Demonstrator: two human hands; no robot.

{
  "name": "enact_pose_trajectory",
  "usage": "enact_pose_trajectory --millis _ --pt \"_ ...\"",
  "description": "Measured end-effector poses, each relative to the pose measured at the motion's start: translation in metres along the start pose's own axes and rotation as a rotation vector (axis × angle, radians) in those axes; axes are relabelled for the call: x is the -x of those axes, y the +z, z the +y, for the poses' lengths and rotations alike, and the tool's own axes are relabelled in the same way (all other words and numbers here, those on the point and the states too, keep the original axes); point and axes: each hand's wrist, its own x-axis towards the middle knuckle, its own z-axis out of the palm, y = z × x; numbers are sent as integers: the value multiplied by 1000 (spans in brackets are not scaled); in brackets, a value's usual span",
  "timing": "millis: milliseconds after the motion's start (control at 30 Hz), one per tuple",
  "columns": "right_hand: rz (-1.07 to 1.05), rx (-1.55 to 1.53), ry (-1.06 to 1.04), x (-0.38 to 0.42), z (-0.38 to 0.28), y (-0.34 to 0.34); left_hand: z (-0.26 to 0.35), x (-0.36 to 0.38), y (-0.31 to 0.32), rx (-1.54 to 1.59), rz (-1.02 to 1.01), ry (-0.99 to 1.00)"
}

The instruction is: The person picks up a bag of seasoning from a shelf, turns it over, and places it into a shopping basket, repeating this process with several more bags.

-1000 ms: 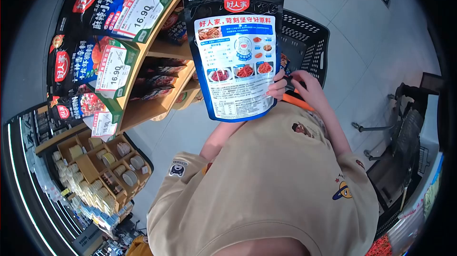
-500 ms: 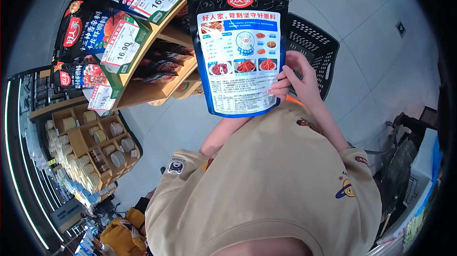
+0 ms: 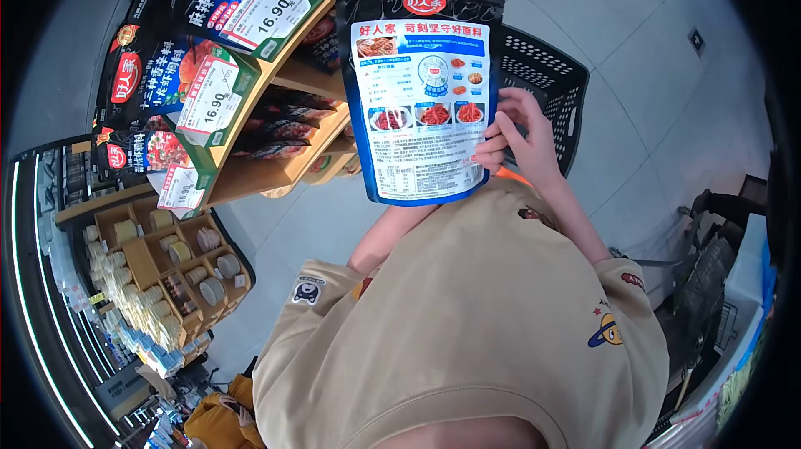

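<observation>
A black and blue pouch (image 3: pixel 425 90) stands upright in front of me, its printed white back panel facing the camera. My right hand (image 3: pixel 519 133) is at the pouch's lower right edge, with the thumb over the front and the fingers curled at the side. Behind the pouch my left hand is hidden; only the left forearm shows below its bottom edge. A black perforated basket (image 3: pixel 555 86) lies behind the right hand, partly covered by the pouch.
A wooden shelf (image 3: pixel 288 73) with packets and price tags (image 3: pixel 271 11) fills the upper left. At the left is a wooden rack (image 3: pixel 154 261) of rolls. A person in yellow (image 3: pixel 219 422) is at the lower left. A dark cart (image 3: pixel 709 282) is on the right.
The shelf and rack have shifted slightly in view. The pouch has stayed almost in place, and my right hand keeps its hold on the edge.
</observation>
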Motion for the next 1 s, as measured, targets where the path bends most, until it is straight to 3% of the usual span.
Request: enact_pose_trajectory --millis 33,100,133,167,233,267,300,333,400,433,500,567,700,1000 --pt "61 19 -7 -2 2 -3 1 -1 -2 2 -2 -6" --pt "132 47 -5 -3 3 -12 11 0 -12 -412 175 328" --pt "106 -119 66 -3 0 -19 23 -1 -4 -497 154 319" --pt "80 -286 135 -4 -2 -26 18 1 1 -747 678 478" --pt "-21 -650 285 -3 2 -39 40 -4 -34 -994 792 727" --pt "18 -761 313 1 -4 -40 44 -2 -42 -991 792 718" --pt "56 -871 338 4 -11 -40 46 1 -43 -1258 828 823" --pt "64 -867 340 5 -6 -41 46 3 -45 -1527 852 926" --pt "245 -522 365 -1 16 -41 37 3 -41 -1642 921 936" --pt "253 -518 368 -5 26 -44 31 2 -34 -1763 991 949" --pt "364 -696 376 -14 43 -54 23 1 -22 -1758 971 897" --pt "414 -669 393 -18 51 -59 15 -2 -15 -1763 862 915" --pt "365 -707 353 -22 52 -61 16 3 -18 -1893 849 845" --pt "387 -688 378 -25 51 -59 15 1 -13 -1785 841 939"
